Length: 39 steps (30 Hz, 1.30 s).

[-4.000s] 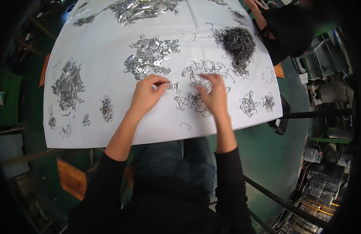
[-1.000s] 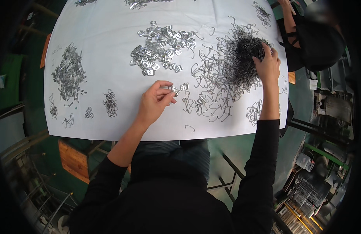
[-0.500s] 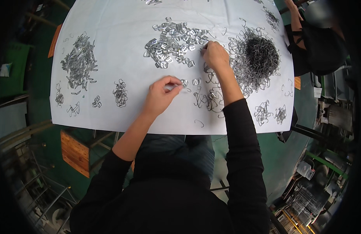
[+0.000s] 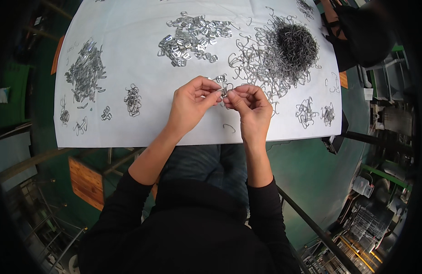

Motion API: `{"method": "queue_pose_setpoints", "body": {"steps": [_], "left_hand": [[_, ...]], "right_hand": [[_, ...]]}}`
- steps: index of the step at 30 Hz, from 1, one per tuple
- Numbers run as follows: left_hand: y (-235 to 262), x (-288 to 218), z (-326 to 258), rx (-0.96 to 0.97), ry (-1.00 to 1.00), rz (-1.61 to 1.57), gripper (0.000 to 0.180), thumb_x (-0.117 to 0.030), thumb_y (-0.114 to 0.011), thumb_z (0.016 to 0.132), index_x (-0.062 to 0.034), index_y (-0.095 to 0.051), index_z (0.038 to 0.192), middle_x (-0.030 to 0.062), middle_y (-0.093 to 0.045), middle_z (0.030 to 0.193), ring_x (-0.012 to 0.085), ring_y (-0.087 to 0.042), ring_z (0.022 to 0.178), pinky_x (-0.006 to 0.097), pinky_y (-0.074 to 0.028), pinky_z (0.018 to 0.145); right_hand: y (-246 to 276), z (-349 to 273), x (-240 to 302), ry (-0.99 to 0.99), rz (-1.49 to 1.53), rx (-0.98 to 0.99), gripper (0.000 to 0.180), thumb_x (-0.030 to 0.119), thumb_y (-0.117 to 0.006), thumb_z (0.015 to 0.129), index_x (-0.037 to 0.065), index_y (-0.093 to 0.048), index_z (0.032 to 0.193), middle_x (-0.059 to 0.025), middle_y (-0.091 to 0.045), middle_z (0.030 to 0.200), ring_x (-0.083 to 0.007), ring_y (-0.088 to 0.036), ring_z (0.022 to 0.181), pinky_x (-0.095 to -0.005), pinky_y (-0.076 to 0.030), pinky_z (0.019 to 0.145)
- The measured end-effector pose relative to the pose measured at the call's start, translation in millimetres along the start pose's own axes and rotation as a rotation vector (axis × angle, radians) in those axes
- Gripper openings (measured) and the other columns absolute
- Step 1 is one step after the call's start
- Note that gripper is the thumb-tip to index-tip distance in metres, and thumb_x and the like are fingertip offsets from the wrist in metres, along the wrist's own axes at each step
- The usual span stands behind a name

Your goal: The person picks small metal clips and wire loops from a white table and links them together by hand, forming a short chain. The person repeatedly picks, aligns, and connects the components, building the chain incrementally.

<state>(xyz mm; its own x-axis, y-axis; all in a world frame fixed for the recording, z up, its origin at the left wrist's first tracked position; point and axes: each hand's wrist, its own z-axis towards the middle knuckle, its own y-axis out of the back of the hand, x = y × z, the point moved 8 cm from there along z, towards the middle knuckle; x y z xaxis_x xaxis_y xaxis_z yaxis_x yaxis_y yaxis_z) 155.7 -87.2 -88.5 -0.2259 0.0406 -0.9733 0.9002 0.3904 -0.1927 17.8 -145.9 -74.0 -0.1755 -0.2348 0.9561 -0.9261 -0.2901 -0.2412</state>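
Note:
My left hand (image 4: 192, 102) and my right hand (image 4: 253, 107) meet over the near middle of the white-covered table. A small curved wire hook (image 4: 229, 86) is pinched at my right fingertips. My left thumb and forefinger close on a small shiny metal piece (image 4: 222, 90); its exact form is partly hidden by the fingers. Just beyond the fingertips lie a couple of small metal buckles (image 4: 220, 78). A larger heap of flat metal buckles (image 4: 192, 40) spreads farther back, while a dense tangle of wire hooks (image 4: 296, 44) lies to the right.
On the left are a heap of thin metal strips (image 4: 85, 71) and small clusters of wire parts (image 4: 133, 100). More small clusters (image 4: 306, 113) lie at the near right. A lone hook (image 4: 229, 128) rests by the front edge. Another person (image 4: 357, 34) is beyond the right edge.
My right hand has come back from beside the buckle heap and now meets my left hand, with a hook in its fingers. The view has shifted slightly.

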Motion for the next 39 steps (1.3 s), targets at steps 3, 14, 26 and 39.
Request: {"method": "queue_pose_setpoints", "body": {"steps": [3,14,26,39], "left_hand": [[-11,-4,-8,0.023,-0.029,0.094,0.01,0.003,-0.063,0.086,0.0059,-0.062,0.096,0.009,-0.066,0.09,0.0143,-0.067,0.084,0.024,-0.057,0.073],[0,-9,33,-0.098,-0.408,0.761,0.011,-0.011,-0.071,0.082,-0.003,-0.069,0.09,0.0102,-0.065,0.082,0.0231,-0.063,0.068,0.034,-0.051,0.059],[-25,24,76,0.081,-0.303,1.287,0.01,-0.01,-0.064,0.08,-0.0015,-0.063,0.084,0.0141,-0.068,0.083,0.0319,-0.066,0.077,0.041,-0.052,0.069],[-24,10,35,0.147,-0.467,1.103,0.01,-0.007,-0.069,0.077,-0.0049,-0.065,0.086,0.0072,-0.063,0.085,0.0268,-0.061,0.083,0.038,-0.05,0.071]], "right_hand": [[12,-9,5,0.045,-0.016,-0.053,0.012,-0.004,-0.066,0.085,-0.006,-0.057,0.093,-0.011,-0.065,0.088,-0.0153,-0.067,0.075,-0.0252,-0.055,0.068],[56,-40,22,0.342,0.06,-0.209,0.013,-0.011,-0.062,0.085,-0.003,-0.054,0.09,-0.0137,-0.063,0.093,-0.0192,-0.066,0.081,-0.0305,-0.058,0.074],[70,-69,11,0.302,-0.021,-0.257,0.012,-0.01,-0.063,0.085,-0.003,-0.054,0.089,-0.0146,-0.064,0.095,-0.019,-0.067,0.083,-0.0291,-0.057,0.077],[69,-73,2,0.286,-0.026,-0.254,0.011,-0.01,-0.063,0.084,-0.004,-0.056,0.089,-0.0145,-0.064,0.096,-0.018,-0.067,0.083,-0.0273,-0.057,0.075]]}}
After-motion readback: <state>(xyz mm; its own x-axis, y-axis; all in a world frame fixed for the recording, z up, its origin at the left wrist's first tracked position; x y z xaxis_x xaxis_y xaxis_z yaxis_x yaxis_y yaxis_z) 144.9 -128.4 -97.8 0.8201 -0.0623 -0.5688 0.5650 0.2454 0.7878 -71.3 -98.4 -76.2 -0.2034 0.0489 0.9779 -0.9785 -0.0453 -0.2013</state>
